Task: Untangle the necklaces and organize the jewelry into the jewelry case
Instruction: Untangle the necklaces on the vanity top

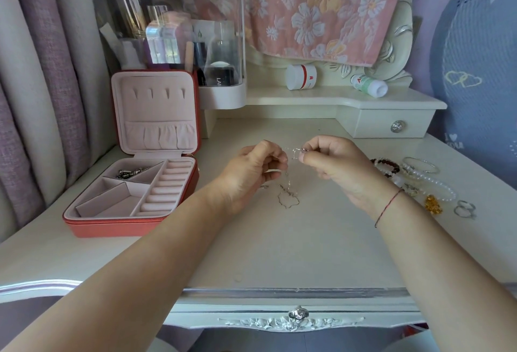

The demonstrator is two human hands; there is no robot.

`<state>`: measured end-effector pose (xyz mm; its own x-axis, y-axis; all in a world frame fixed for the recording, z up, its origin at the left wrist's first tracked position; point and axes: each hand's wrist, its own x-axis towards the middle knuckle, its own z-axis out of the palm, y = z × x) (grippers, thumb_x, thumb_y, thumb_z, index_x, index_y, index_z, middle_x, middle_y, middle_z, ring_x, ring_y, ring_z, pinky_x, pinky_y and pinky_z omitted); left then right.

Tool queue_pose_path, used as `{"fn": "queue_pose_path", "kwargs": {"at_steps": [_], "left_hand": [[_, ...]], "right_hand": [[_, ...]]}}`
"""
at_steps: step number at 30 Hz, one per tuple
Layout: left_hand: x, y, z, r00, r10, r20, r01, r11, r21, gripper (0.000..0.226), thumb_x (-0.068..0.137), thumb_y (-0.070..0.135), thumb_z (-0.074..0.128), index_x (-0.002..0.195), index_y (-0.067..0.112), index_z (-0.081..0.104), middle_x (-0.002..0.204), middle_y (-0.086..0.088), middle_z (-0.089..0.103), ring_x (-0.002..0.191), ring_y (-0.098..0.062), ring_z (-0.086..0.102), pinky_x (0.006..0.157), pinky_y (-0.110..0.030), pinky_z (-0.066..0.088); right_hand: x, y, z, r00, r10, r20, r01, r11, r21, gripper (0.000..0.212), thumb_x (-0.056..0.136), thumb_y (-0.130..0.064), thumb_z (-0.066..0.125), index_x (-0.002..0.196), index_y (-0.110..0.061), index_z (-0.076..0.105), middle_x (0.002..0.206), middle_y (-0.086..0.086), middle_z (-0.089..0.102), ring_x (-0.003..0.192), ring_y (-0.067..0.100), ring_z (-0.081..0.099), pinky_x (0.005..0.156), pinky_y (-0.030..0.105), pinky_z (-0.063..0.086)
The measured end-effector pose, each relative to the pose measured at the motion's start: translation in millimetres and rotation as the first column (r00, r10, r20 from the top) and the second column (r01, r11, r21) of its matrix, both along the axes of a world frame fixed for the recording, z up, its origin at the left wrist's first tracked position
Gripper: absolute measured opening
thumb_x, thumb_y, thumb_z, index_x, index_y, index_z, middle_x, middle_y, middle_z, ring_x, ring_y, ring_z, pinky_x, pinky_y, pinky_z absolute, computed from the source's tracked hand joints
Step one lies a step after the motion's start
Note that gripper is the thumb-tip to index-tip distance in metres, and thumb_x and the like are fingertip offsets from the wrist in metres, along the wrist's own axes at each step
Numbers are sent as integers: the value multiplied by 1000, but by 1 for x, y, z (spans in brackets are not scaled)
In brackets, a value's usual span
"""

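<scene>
An open pink jewelry case (131,181) sits left on the dressing table (279,245). Centre, left hand (253,172) and right hand (333,160) pinch a thin necklace chain (288,198) — its tail pooling below — bracelets (414,175) lie right.

Both arms show bare skin from the near edge, the left forearm (140,267) and the right forearm (433,253) alike. A thin red cord bracelet (387,207) circles the right wrist as a single strand, just behind the right hand (333,161). The fingernails seen on the left hand (257,170) and the right are cut short
</scene>
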<state>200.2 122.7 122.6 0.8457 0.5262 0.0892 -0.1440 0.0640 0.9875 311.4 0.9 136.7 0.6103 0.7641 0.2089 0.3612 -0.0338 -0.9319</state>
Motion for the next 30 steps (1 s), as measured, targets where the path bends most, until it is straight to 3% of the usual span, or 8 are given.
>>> {"fn": "queue_pose_path", "kwargs": {"at_steps": [5,14,24,30], "left_hand": [[-2,1,5,999,14,33,-12,998,-58,46,99,24,47,53,21,45,70,-1,57,67,-14,52,73,-28,42],[-6,8,7,994,97,45,-88,980,-176,38,95,35,55,63,22,39,72,-1,59,70,-13,56,74,-27,43],[-9,10,8,993,112,42,-99,968,-232,34,96,35,53,65,23,49,72,4,65,76,-11,61,83,-29,41],[-7,12,7,994,108,32,-97,967,-234,33,97,34,51,67,21,54,73,4,65,74,-10,61,81,-28,43]], "right_hand": [[2,-2,3,980,56,-192,-33,992,119,18,89,-3,58,73,-13,57,58,-3,35,51,10,30,46,19,22],[13,-5,10,831,124,-542,64,947,315,13,88,-12,57,75,-15,54,68,-2,46,52,8,37,44,18,24],[18,-7,12,734,147,-663,140,922,360,19,92,-17,45,74,-17,48,74,3,65,54,11,43,48,19,29],[18,-8,13,690,166,-704,164,912,376,18,92,-17,48,74,-16,50,63,1,60,49,10,42,43,18,28]]}}
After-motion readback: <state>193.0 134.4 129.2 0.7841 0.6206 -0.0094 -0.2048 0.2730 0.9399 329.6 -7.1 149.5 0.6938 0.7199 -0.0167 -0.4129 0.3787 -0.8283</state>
